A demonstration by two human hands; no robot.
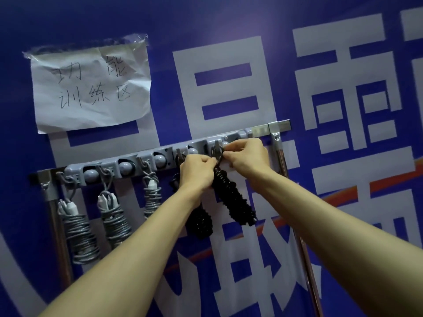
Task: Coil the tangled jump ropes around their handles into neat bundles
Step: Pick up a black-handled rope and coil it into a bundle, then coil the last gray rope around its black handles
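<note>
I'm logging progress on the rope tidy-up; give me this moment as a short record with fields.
rack: hook rack on a blue banner
grey ropes: left grey bundle, middle grey bundle, right grey bundle, all coiled, hanging
black ropes: left black bundle hanging; right black bundle at its hook
left hand: pinches the right black bundle's top loop
right hand: pinches that loop at the hook

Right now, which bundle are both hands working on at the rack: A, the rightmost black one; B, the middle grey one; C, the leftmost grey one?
A: the left hand and the right hand pinch the top of the rightmost black jump rope bundle right at its hook.
</note>
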